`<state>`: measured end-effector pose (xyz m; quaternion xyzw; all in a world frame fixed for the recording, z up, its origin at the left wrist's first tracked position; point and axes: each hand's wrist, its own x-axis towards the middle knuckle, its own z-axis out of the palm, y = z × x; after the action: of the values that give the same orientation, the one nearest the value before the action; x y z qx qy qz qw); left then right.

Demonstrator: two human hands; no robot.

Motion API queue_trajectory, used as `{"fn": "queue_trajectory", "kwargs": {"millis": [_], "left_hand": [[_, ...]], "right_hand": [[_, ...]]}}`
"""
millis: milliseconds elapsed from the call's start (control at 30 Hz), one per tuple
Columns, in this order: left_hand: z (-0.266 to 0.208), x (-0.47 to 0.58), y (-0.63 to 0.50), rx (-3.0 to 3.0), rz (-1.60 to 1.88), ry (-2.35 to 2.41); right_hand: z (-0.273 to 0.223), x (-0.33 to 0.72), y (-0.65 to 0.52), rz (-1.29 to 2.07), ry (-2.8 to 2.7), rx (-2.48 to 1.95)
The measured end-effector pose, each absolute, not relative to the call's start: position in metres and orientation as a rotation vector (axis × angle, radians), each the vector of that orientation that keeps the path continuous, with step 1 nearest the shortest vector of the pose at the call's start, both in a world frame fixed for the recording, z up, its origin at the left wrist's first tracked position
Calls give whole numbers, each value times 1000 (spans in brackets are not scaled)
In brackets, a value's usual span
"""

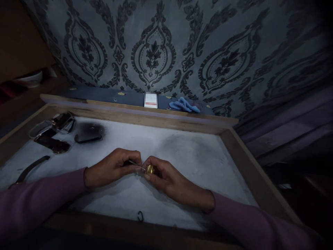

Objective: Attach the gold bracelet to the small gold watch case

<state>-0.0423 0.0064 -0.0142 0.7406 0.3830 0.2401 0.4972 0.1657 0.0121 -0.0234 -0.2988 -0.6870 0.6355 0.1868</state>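
Observation:
My left hand (111, 169) is closed around a thin metal rod-like tool (136, 164), whose tip points right. My right hand (171, 178) grips a small, shiny gold-coloured curved piece (150, 169) between thumb and fingers. The tool's tip meets the left side of this piece, or comes very close to it. Fingers cover part of the gold piece, so its full shape is hidden. Both hands are held together over the white surface (125, 198) of a wood-framed tray. Nearer to me lies a small dark curved loop (140, 216).
Several dark watch-like items (52, 142) and a black curved band (88, 138) lie at the tray's left. A dark strap (32, 168) is near my left sleeve. Raised wooden edges (249, 170) frame the tray. Behind it are a small white box (151, 100) and a blue cloth (184, 105).

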Motion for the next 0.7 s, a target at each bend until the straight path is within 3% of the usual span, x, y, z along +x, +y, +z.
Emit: {"fn": "queue_trajectory", "kwargs": {"millis": [700], "left_hand": [[-16, -43, 7, 1800, 592, 875]], "right_hand": [[-22, 166, 11, 1799, -1920, -796]]}}
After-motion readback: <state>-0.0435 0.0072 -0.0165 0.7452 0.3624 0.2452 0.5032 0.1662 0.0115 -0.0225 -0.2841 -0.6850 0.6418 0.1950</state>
